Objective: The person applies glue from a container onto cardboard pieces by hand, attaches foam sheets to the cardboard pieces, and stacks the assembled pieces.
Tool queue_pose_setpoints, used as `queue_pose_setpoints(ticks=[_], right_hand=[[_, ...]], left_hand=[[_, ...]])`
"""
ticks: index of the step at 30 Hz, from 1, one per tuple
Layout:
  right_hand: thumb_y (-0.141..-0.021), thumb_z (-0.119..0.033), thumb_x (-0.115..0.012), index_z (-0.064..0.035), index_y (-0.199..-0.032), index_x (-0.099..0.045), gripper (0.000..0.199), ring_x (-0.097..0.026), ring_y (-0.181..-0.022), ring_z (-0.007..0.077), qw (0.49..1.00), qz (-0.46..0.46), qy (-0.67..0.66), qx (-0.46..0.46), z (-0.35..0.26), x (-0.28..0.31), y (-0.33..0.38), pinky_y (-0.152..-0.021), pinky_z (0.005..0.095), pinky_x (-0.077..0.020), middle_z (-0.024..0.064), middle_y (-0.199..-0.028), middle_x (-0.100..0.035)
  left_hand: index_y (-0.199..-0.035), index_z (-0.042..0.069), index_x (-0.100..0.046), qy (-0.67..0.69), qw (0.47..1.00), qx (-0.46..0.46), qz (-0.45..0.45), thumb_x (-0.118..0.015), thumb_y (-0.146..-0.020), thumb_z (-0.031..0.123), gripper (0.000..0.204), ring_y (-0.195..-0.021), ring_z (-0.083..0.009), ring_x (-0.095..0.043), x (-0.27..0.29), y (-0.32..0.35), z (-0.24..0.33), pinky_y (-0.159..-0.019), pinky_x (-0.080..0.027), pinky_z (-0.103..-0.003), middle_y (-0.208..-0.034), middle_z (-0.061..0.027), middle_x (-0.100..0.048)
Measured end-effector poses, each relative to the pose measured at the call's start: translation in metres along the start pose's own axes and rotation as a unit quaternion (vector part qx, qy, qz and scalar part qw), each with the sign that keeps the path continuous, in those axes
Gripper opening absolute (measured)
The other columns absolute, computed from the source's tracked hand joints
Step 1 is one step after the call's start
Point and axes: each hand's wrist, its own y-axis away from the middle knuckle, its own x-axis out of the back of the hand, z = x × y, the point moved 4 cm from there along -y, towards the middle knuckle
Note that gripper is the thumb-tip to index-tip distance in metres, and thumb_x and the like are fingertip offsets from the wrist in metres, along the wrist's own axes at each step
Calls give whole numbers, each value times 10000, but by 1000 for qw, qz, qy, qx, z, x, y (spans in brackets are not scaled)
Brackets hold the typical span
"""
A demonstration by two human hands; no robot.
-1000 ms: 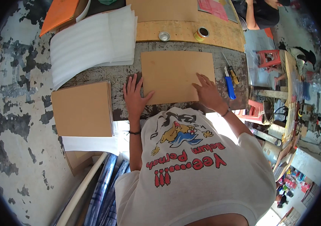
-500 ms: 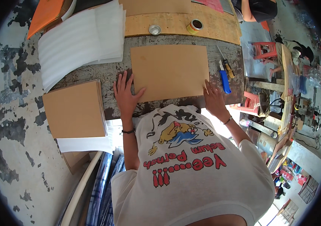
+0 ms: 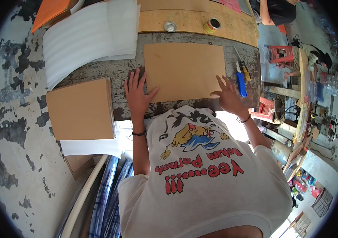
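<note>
A flat brown cardboard sheet (image 3: 184,71) lies on the dark, scuffed tabletop (image 3: 125,104) in front of me. My left hand (image 3: 138,95) rests at its left edge, fingers spread and the thumb on the near left corner. At the near right corner is my right hand (image 3: 229,95), its fingers apart and fingertips touching the sheet. Neither hand grips anything. Just right of the sheet lie a blue utility knife (image 3: 241,84) and a screwdriver (image 3: 246,72) with a yellow and black handle.
A stack of brown sheets (image 3: 81,111) sits at the left over white sheets (image 3: 89,147). White foam sheets (image 3: 89,39) lie far left. An open tin (image 3: 212,25) and its lid (image 3: 170,27) stand on a plywood board (image 3: 192,23). Red stools (image 3: 282,54) and other people are off right.
My right hand has spread its fingers and turned inward at the sheet's near right corner. My left hand stays at the left edge. The whole view has shifted slightly.
</note>
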Motion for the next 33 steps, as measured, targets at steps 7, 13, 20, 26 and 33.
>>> queue_pose_setpoints(ticks=[7,13,20,26,33], right_hand=[[-862,-39,-563,-202,-1311,-647,485,-360,-1422,409,953,202,-203,102,-78,42,-124,-1154,548,-287,184,-1558,-384],[-892,-58,-552,-283,-1484,-495,636,-386,-1403,391,972,184,-95,115,-89,28,-180,-1144,563,-285,199,-1546,-383],[-875,-53,-568,-323,-1452,-534,638,-394,-1402,365,975,186,-4,124,-90,28,-182,-1141,576,-278,177,-1561,-361],[-858,4,-563,-277,-1362,-611,579,-419,-1386,383,975,174,-85,112,-65,49,-149,-1125,566,-312,162,-1539,-410],[-902,29,-507,-145,-1311,-644,464,-495,-1323,362,916,175,-361,-7,29,22,-53,-1097,472,-400,173,-1476,-489]], left_hand=[[-1368,130,-597,10,1000,-13,10,-805,-789,449,693,-1438,-298,-396,-2,1,0,-1204,-241,-519,-1555,-87,-450],[-1385,133,-589,30,999,-11,4,-806,-785,432,705,-1446,-300,-386,1,2,-1,-1210,-239,-523,-1553,-83,-448],[-1367,143,-600,25,1000,-7,10,-813,-767,423,695,-1422,-304,-409,5,0,-1,-1209,-251,-519,-1534,-92,-465],[-1389,134,-585,32,999,-9,-7,-811,-782,431,713,-1447,-299,-383,0,2,-2,-1211,-239,-519,-1550,-86,-449],[-1366,125,-599,25,1000,-8,-7,-807,-789,436,688,-1449,-296,-382,0,1,-1,-1210,-233,-524,-1550,-88,-453]])
